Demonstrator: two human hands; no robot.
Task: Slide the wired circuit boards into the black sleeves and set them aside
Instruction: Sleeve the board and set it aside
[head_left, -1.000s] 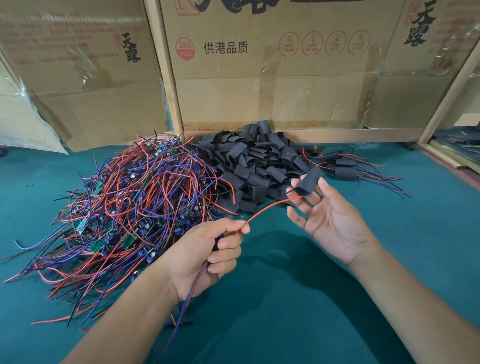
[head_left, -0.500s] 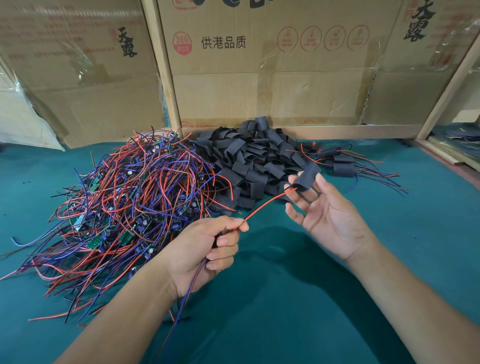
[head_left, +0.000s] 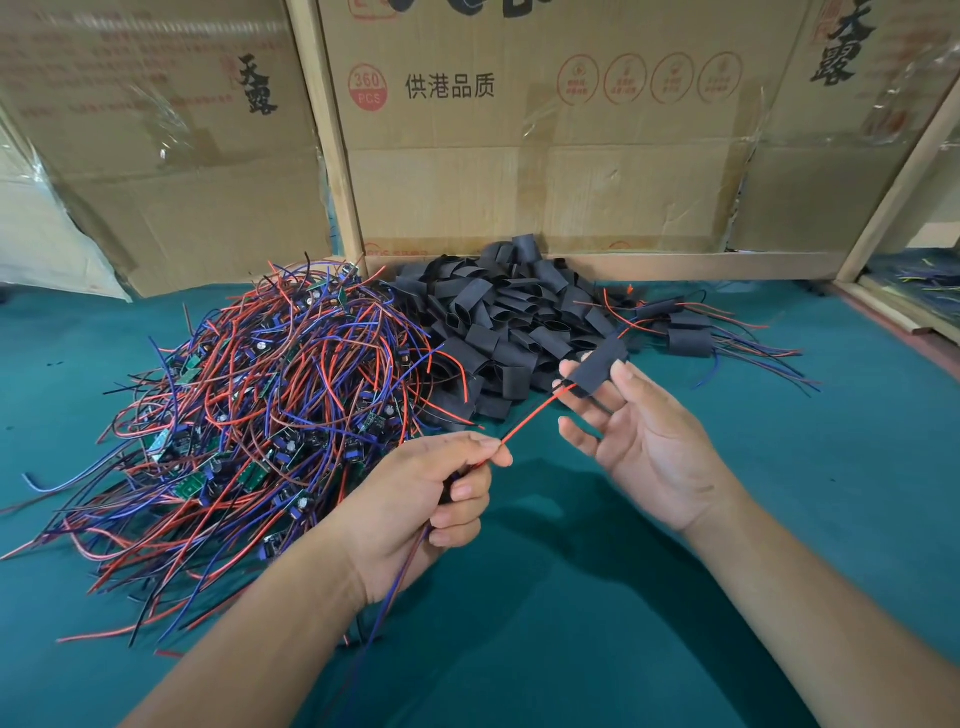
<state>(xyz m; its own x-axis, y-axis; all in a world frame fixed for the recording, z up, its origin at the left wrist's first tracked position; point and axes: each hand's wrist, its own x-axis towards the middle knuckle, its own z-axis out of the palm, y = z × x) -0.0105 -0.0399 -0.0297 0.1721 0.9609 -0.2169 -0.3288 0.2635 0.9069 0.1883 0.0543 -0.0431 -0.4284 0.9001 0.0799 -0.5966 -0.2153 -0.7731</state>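
Far left: tangled heap of wired boards (head_left: 249, 415) on green table cloth (head_left: 597, 597), red, blue and black leads spilling toward the near left edge, small green boards showing among them. Behind, cardboard boxes (head_left: 519, 156) standing upright, wooden slat (head_left: 327, 130) between them.

Centre low: left hand (head_left: 415, 509) curled tight round a bundle of wires, fingers closed, thumb and forefinger pinching a red wire (head_left: 530, 418); blue and dark leads trailing out below the fist toward the near edge. Board itself hidden in the fist, cannot tell how it lies. Red wire running up and right from the pinch to the mouth of a black sleeve (head_left: 600, 366); tip at or just inside the sleeve's lower end, cannot tell which.

Centre back: pile of empty sleeves (head_left: 509, 322) against the boxes, touching the wire heap on its left side.

Right of centre: right hand (head_left: 654, 441) palm up, sleeve pinched between thumb and fingertips, remaining fingers loosely spread below it. Slightly blurred.

Right, back: few finished sleeved boards (head_left: 685, 332) lying on the cloth just beside the sleeve pile, wires fanning out rightward. Far right: wooden frame (head_left: 904, 171), more wires beyond it.
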